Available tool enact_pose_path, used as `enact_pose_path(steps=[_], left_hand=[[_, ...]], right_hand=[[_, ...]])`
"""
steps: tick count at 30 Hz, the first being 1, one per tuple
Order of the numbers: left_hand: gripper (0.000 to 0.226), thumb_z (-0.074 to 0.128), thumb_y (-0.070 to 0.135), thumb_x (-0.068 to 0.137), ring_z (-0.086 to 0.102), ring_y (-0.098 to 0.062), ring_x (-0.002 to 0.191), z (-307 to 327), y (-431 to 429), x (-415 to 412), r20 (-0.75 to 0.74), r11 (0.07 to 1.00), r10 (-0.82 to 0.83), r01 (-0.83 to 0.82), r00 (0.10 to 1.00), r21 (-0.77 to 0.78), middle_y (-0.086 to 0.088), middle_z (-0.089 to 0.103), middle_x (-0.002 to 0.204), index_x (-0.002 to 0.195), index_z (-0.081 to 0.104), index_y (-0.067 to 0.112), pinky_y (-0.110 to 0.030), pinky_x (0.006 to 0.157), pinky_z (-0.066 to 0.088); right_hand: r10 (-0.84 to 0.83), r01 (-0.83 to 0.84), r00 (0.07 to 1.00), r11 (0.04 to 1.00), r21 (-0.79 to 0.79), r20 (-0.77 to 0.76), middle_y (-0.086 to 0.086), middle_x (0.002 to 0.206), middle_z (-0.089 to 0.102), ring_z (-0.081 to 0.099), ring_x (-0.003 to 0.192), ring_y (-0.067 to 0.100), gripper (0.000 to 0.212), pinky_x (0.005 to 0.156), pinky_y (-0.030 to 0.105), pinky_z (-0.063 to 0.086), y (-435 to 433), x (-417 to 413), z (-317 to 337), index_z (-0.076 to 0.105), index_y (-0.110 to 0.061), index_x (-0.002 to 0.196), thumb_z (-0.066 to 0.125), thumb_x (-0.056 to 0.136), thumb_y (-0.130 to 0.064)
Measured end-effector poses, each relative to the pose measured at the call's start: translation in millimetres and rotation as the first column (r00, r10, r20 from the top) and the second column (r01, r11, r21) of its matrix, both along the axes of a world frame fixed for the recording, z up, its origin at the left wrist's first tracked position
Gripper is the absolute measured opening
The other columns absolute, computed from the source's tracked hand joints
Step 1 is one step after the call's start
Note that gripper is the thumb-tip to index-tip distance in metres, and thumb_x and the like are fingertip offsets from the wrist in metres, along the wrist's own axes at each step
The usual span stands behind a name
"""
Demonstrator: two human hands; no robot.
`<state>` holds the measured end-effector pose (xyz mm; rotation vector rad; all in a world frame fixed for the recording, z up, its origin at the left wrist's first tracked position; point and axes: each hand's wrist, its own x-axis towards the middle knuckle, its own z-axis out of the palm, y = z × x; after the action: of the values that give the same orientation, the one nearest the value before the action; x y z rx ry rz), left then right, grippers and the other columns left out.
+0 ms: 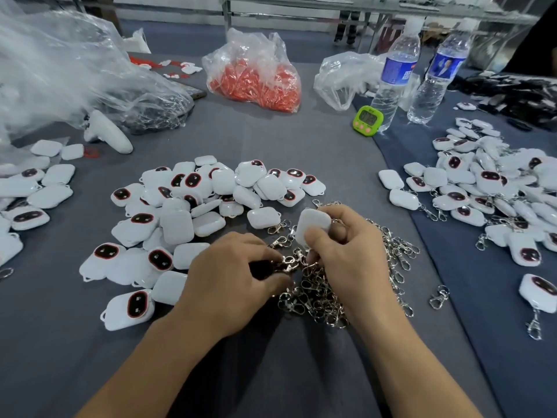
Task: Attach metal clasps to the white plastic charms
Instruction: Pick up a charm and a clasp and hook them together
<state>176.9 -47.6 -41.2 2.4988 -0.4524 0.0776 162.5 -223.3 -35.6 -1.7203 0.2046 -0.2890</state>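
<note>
My right hand (346, 254) holds a white plastic charm (312, 226) by its edges, plain back side up, just above a heap of silver metal clasps (325, 297). My left hand (238, 276) has its fingers curled over the left edge of that heap and pinches a metal clasp (287, 263) close to the charm's lower end. A big pile of loose white charms (193, 212), several with dark red-rimmed faces, lies to the left and behind my hands.
Charms with clasps attached (488, 188) are piled on the right. Further back stand two water bottles (394, 64), a green timer (367, 120), a bag of red parts (256, 73) and clear plastic bags (60, 70). A white controller (108, 134) lies at left.
</note>
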Motion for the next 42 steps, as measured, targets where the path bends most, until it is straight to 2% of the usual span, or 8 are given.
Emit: enact_pose_path(steps=[4, 9, 13, 16, 20, 24, 32, 42], left_hand=[[0.021, 0.083, 0.041, 0.078, 0.056, 0.006, 0.098, 5.0, 2.5, 6.7, -0.106, 0.994, -0.103, 0.099, 0.989, -0.043, 0.032, 0.063, 0.097, 0.098, 0.078, 0.045, -0.027, 0.090, 0.046], [0.010, 0.079, 0.033, 0.084, 0.063, 0.000, 0.087, -2.2, 0.4, 4.5, -0.012, 0.989, -0.022, 0.020, 1.000, -0.148, 0.022, 0.073, 0.089, 0.092, 0.078, 0.039, -0.032, 0.083, 0.050], [0.023, 0.079, 0.031, 0.083, 0.067, 0.009, 0.076, -2.2, 0.9, 4.3, -0.064, 0.951, 0.050, -0.068, 0.997, -0.302, 0.032, 0.071, 0.078, 0.093, 0.071, 0.050, -0.019, 0.072, 0.052], [0.025, 0.081, 0.016, 0.081, 0.070, 0.007, 0.073, -2.9, 2.5, 6.5, -0.125, 0.896, 0.062, -0.111, 0.990, -0.429, 0.028, 0.073, 0.077, 0.086, 0.078, 0.040, -0.018, 0.073, 0.056], [0.029, 0.080, 0.007, 0.081, 0.073, 0.002, 0.078, -0.1, 2.9, 8.9, -0.147, 0.844, 0.021, -0.096, 0.989, -0.527, 0.021, 0.076, 0.080, 0.088, 0.079, 0.035, -0.014, 0.073, 0.056], [0.037, 0.077, -0.002, 0.081, 0.074, -0.001, 0.081, 0.7, 1.2, 12.5, -0.158, 0.794, 0.007, -0.102, 0.987, -0.599, 0.017, 0.077, 0.082, 0.086, 0.077, 0.035, -0.015, 0.075, 0.057], [0.041, 0.080, -0.009, 0.075, 0.076, -0.011, 0.077, -0.8, -3.6, 8.4, -0.144, 0.681, 0.022, -0.121, 0.989, -0.723, 0.007, 0.078, 0.079, 0.079, 0.079, 0.031, -0.017, 0.071, 0.057], [0.023, 0.076, 0.025, 0.078, 0.070, 0.007, 0.076, 5.6, -7.1, -2.7, 0.108, 0.869, 0.113, -0.045, 0.988, -0.492, 0.032, 0.072, 0.081, 0.094, 0.076, 0.042, -0.018, 0.073, 0.056]], right_hand=[[-0.039, 0.039, 0.999, 0.999, 0.025, -0.029, 0.006, 0.063, 0.069, 0.070, 0.056, 0.020, 0.014, 0.056, 0.041, 0.052, -0.6, -0.4, 1.0, 0.058, -0.021, 0.085, 0.064, 0.078, -0.010], [-0.006, 0.004, 0.999, 0.998, -0.064, -0.034, 0.005, 0.075, 0.072, 0.075, 0.067, 0.029, 0.023, 0.063, 0.062, 0.059, 0.4, -2.8, -1.1, 0.046, -0.031, 0.078, 0.064, 0.070, -0.020], [0.072, -0.075, 0.997, 0.988, -0.136, -0.026, -0.002, 0.087, 0.077, 0.075, 0.072, 0.026, 0.041, 0.067, 0.053, 0.063, 2.7, -2.7, -1.1, 0.062, -0.039, 0.102, 0.065, 0.075, -0.009], [0.104, -0.107, 0.994, 0.974, -0.202, -0.027, -0.009, 0.083, 0.077, 0.074, 0.071, 0.013, 0.033, 0.068, 0.039, 0.063, 3.5, -2.7, -0.8, 0.074, -0.032, 0.092, 0.072, 0.080, -0.002], [0.144, -0.147, 0.989, 0.971, -0.188, -0.029, -0.008, 0.076, 0.077, 0.074, 0.071, 0.011, 0.018, 0.072, 0.036, 0.063, 10.2, -2.7, 1.1, 0.078, -0.028, 0.083, 0.079, 0.080, -0.010], [0.157, -0.158, 0.987, 0.959, -0.236, -0.022, -0.013, 0.074, 0.076, 0.072, 0.068, 0.003, 0.021, 0.065, 0.017, 0.055, 13.8, -3.0, 0.8, 0.078, -0.028, 0.084, 0.081, 0.079, -0.008], [0.149, -0.151, 0.989, 0.964, -0.219, -0.026, -0.008, 0.067, 0.075, 0.073, 0.066, 0.012, 0.018, 0.065, 0.028, 0.061, 15.4, -3.2, 5.6, 0.079, -0.022, 0.074, 0.077, 0.082, -0.006], [0.070, -0.046, 0.994, 0.960, -0.276, 0.079, -0.017, 0.066, 0.073, 0.070, 0.063, 0.000, 0.028, 0.063, 0.021, 0.058, 18.9, -9.3, 1.9, 0.075, -0.032, 0.069, 0.076, 0.083, -0.007]])
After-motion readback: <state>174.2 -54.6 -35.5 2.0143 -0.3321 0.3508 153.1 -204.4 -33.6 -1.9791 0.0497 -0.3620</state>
